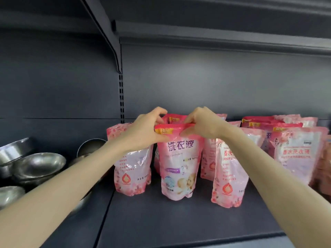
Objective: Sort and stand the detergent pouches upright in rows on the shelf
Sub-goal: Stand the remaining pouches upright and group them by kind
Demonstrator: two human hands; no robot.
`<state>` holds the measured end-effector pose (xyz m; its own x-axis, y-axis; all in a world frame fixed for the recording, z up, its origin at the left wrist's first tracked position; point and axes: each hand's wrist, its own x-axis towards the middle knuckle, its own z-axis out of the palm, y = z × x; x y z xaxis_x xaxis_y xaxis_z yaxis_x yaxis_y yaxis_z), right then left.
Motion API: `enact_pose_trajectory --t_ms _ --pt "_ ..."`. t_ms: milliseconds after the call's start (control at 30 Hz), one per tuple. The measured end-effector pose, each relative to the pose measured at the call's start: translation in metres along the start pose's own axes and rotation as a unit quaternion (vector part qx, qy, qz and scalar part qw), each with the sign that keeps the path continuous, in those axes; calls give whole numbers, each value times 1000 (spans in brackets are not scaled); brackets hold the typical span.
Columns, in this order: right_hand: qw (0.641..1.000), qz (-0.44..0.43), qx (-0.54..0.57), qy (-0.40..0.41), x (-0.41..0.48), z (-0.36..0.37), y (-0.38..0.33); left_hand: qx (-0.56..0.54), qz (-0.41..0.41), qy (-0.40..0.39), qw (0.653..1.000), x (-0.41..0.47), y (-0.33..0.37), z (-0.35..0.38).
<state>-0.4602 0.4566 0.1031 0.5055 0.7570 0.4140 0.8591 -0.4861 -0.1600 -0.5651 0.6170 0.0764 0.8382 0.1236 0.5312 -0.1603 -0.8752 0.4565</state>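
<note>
Left hand point(143, 133), right hand point(204, 125) pinch top seam, upright pouch point(179, 169) below.

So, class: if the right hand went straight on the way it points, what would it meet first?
Likely the rear pouch just behind the held pouch whose top the right hand pinches; depth is unclear.

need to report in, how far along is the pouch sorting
Partly done. The left pouch and right pouch stand upright on the shelf. Left hand and right hand pinch the top of the middle pouch. The rear pouches overlap, not yet in rows.
</note>
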Motion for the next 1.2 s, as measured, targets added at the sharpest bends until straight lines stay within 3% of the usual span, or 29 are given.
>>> enact_pose_trajectory --t_ms 133,233,333,633,733,900,1200 --pt "993 18 94 62 -9 -18 -4 -157 -29 3 987 -5 -5 6" --pt "979 31 167 115 -22 -40 -12 -261 -46 -54 963 -12 2 9" --pt "958 47 224 172 -39 -57 -21 -299 -31 -111 947 -22 12 12" --pt "901 75 310 292 -136 -92 -10 -381 -18 -93 920 -48 96 47" --pt "887 109 355 275 -194 -103 18 -411 -20 -102 906 -62 141 79" --pt "896 196 378 128 -300 -121 67 -436 -25 -136 889 -81 228 146" --pt "873 253 366 197 -403 -175 163 -444 -9 -202 873 -66 344 247"
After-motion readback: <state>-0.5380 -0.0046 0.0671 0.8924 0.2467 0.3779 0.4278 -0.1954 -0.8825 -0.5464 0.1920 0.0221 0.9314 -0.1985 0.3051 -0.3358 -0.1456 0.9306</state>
